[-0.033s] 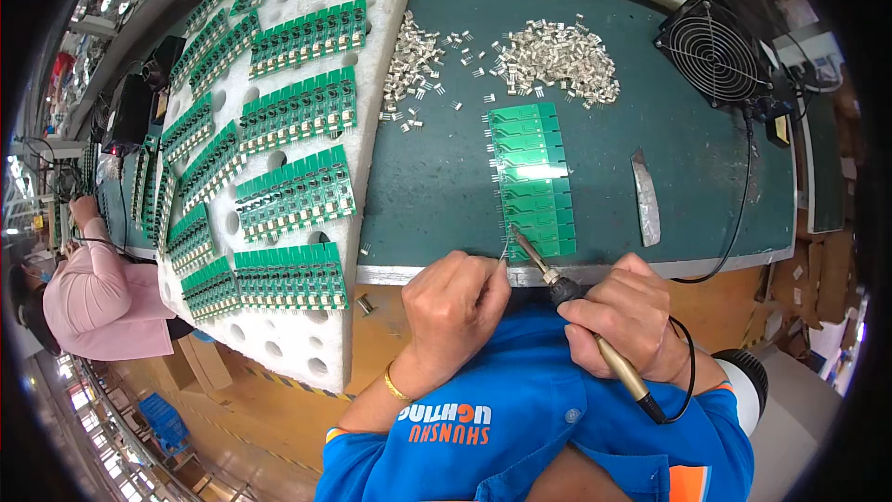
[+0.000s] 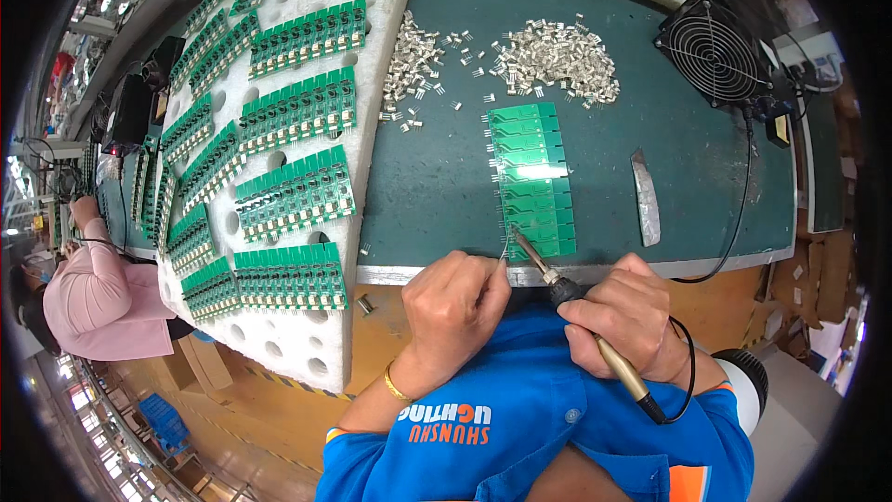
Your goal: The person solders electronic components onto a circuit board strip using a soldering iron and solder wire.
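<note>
A green circuit board panel [image 2: 534,172] lies flat near the table's front edge, with small pins sticking out along its left side. My right hand [image 2: 621,314] is closed round a soldering iron [image 2: 621,367], whose tip meets the lower left part of the panel. Thin solder wire [image 2: 505,247] runs from the pinched fingers of my left hand [image 2: 457,302] up to the same spot by the tip. Both hands stay just off the table's front edge.
White connectors [image 2: 557,58] lie heaped behind the panel, with another pile [image 2: 409,60] to its left. A foam board [image 2: 302,163] holds several finished-looking panels [image 2: 295,193]. A black fan [image 2: 714,48] and a metal strip [image 2: 645,197] are at right. A person in pink [image 2: 107,302] sits far left.
</note>
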A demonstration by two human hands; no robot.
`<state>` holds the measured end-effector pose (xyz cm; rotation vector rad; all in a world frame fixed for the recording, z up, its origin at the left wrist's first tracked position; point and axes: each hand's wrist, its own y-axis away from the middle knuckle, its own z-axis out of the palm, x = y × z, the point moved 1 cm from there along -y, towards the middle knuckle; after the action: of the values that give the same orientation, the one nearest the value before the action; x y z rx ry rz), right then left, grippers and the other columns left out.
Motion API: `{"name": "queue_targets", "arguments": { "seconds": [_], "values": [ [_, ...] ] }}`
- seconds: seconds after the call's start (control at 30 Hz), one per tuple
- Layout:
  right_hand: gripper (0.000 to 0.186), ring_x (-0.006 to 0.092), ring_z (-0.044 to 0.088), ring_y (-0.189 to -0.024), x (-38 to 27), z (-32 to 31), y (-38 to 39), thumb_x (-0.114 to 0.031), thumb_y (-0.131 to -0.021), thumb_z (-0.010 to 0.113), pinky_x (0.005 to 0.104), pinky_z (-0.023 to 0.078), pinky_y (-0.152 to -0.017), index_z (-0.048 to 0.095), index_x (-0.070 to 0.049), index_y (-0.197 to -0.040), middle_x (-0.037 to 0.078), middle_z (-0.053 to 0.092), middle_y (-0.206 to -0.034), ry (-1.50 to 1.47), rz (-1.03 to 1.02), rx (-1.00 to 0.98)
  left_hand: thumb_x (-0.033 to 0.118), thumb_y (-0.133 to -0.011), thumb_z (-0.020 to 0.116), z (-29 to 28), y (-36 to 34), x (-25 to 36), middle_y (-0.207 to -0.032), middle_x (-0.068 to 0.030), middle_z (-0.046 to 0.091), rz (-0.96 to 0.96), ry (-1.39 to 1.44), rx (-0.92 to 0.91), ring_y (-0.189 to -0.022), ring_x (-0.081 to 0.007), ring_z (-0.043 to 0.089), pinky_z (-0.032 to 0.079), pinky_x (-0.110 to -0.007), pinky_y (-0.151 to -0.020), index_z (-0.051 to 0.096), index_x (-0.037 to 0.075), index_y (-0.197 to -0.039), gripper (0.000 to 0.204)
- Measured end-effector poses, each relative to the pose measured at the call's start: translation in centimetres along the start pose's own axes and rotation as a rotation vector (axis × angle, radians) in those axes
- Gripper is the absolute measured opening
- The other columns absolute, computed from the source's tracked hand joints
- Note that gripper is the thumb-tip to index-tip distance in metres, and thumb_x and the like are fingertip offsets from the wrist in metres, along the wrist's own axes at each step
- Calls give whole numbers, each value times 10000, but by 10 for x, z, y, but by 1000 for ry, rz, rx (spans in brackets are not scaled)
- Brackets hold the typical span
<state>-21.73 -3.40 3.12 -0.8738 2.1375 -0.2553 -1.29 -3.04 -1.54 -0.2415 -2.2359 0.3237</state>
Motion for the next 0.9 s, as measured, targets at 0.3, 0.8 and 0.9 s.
{"name": "queue_targets", "arguments": {
  "seconds": [0.3, 0.8, 0.9],
  "values": [
    [329, 168, 536, -518, 0, 0, 1, -71, -637, 796, 322, 369, -533, 698, -74, -951, 7, 549, -636, -3, 7, 1, 13, -735, 771, -1, -1, 0, -619, -77, 563, 12, 5, -20, -516, -256, 566, 433, -371, -479, 617, 66, -698, 167],
    [316, 165, 525, -503, 2, -2, 3, -55, -628, 776, 318, 357, -522, 691, -69, -932, 0, 538, -619, -10, 2, 33, -9, -765, 778, -2, 0, -2, -584, -52, 558, 20, 17, 0, -468, -157, 533, 397, -297, -440, 663, 40, -708, 138],
    [321, 166, 524, -500, 2, -2, 3, -52, -621, 776, 319, 354, -521, 692, -69, -931, 2, 541, -618, -19, 6, 32, -11, -765, 779, -3, 0, -1, -586, -53, 557, 32, 19, -6, -468, -156, 530, 394, -298, -438, 665, 38, -712, 134]
  ]
}}
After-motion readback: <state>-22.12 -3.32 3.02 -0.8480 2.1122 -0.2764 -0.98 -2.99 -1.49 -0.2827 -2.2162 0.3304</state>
